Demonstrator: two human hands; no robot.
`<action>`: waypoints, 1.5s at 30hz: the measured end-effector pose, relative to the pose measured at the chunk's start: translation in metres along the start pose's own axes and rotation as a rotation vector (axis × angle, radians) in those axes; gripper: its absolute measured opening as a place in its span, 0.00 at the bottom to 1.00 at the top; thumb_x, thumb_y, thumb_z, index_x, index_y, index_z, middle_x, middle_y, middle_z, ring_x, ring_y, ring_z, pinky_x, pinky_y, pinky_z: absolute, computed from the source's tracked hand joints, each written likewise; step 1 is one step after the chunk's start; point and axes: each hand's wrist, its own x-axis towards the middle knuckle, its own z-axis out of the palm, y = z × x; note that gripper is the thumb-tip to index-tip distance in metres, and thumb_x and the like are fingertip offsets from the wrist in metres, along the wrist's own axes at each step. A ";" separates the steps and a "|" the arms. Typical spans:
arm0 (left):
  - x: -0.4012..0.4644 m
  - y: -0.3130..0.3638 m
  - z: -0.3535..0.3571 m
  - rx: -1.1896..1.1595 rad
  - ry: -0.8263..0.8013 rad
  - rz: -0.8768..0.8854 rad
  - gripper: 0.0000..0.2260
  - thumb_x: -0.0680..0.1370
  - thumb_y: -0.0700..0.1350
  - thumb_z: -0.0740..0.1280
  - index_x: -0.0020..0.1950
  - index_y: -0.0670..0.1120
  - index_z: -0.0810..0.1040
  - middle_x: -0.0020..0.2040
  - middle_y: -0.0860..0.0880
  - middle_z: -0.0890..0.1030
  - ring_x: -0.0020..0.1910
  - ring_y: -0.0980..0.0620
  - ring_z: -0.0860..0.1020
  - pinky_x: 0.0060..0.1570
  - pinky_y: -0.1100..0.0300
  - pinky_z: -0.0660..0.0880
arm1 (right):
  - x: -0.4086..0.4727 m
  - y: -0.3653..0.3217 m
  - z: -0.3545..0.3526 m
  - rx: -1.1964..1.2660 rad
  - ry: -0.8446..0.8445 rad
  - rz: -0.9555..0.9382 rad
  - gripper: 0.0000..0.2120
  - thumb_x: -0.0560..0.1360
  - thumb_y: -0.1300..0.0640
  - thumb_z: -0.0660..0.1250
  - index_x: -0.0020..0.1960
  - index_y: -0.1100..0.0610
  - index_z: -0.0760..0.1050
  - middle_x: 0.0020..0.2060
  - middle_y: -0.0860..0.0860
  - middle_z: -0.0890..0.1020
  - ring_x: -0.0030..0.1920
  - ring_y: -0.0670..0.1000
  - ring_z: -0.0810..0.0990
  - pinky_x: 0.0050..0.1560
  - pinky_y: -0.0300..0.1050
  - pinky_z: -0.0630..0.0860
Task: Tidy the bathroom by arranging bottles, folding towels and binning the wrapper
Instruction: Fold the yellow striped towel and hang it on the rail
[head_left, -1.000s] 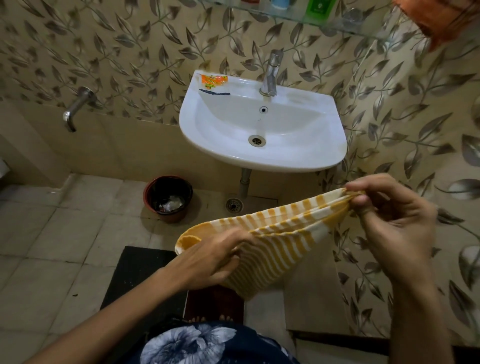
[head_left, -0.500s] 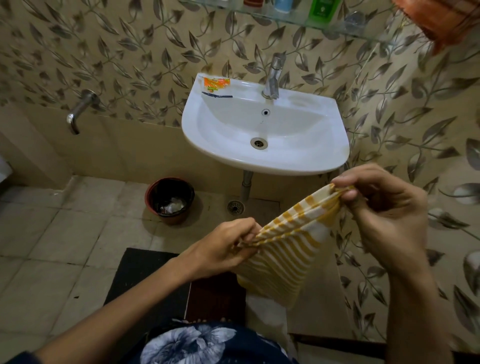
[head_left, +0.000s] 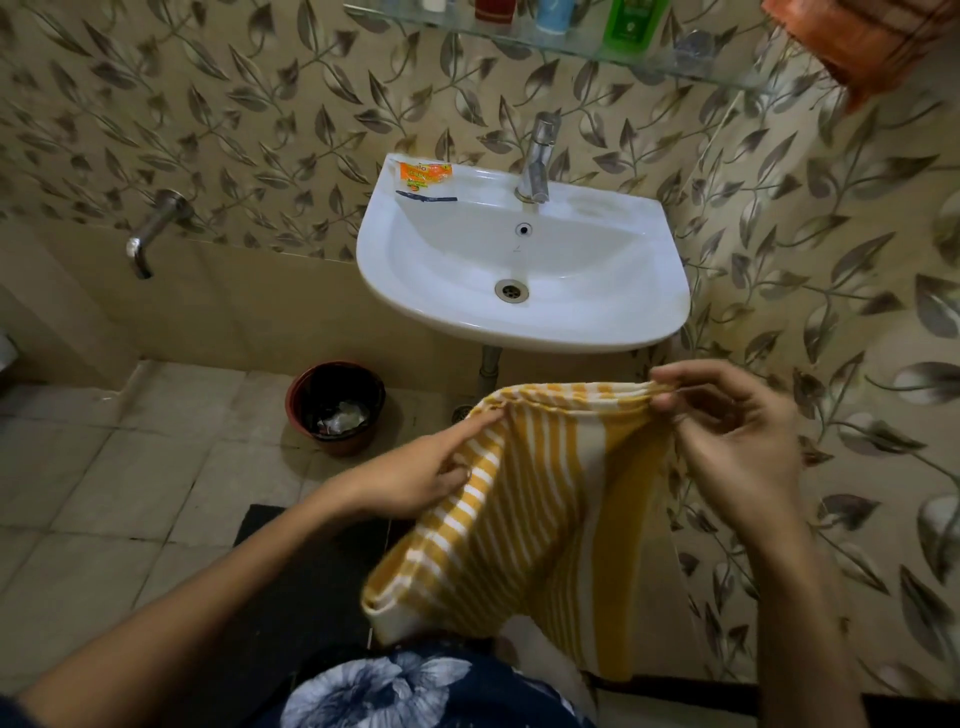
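A yellow and white striped towel (head_left: 524, 509) hangs folded in front of me, below the sink. My left hand (head_left: 426, 473) grips its upper left corner. My right hand (head_left: 727, 436) pinches the upper right edge between thumb and fingers. An orange wrapper (head_left: 423, 174) lies on the back left rim of the white sink (head_left: 613, 317). Several bottles stand on the glass shelf (head_left: 670, 65) above the tap, among them a green bottle (head_left: 631, 23) and a red bottle (head_left: 496, 10).
A dark red bin (head_left: 336, 408) with scraps inside stands on the tiled floor left of the sink pipe. A wall tap (head_left: 150, 234) sticks out at the left. An orange cloth (head_left: 852, 41) hangs at the top right. A black mat (head_left: 291, 587) lies underfoot.
The towel has been opened out wider and hangs longer; my hands moved apart along its top edge, the left hand lifting towards the towel's corner.
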 end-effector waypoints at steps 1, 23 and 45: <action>0.002 0.001 -0.002 -0.086 -0.031 -0.078 0.35 0.79 0.37 0.60 0.72 0.66 0.45 0.68 0.54 0.66 0.56 0.55 0.76 0.50 0.67 0.74 | -0.004 0.001 0.008 0.016 -0.055 0.023 0.22 0.70 0.74 0.68 0.43 0.46 0.78 0.38 0.40 0.83 0.42 0.38 0.82 0.43 0.27 0.76; 0.016 0.016 -0.012 -1.101 0.700 -0.373 0.34 0.73 0.27 0.63 0.74 0.48 0.59 0.55 0.44 0.72 0.38 0.51 0.76 0.24 0.63 0.78 | -0.069 0.005 0.109 0.084 -0.152 0.166 0.17 0.62 0.53 0.80 0.50 0.53 0.84 0.51 0.43 0.81 0.53 0.40 0.81 0.50 0.30 0.78; -0.048 0.019 -0.056 0.373 0.601 0.456 0.18 0.75 0.53 0.60 0.47 0.40 0.79 0.50 0.48 0.76 0.46 0.53 0.76 0.43 0.63 0.75 | 0.005 -0.023 0.012 0.087 -0.209 0.093 0.11 0.71 0.66 0.70 0.47 0.52 0.78 0.42 0.46 0.85 0.47 0.45 0.84 0.47 0.32 0.78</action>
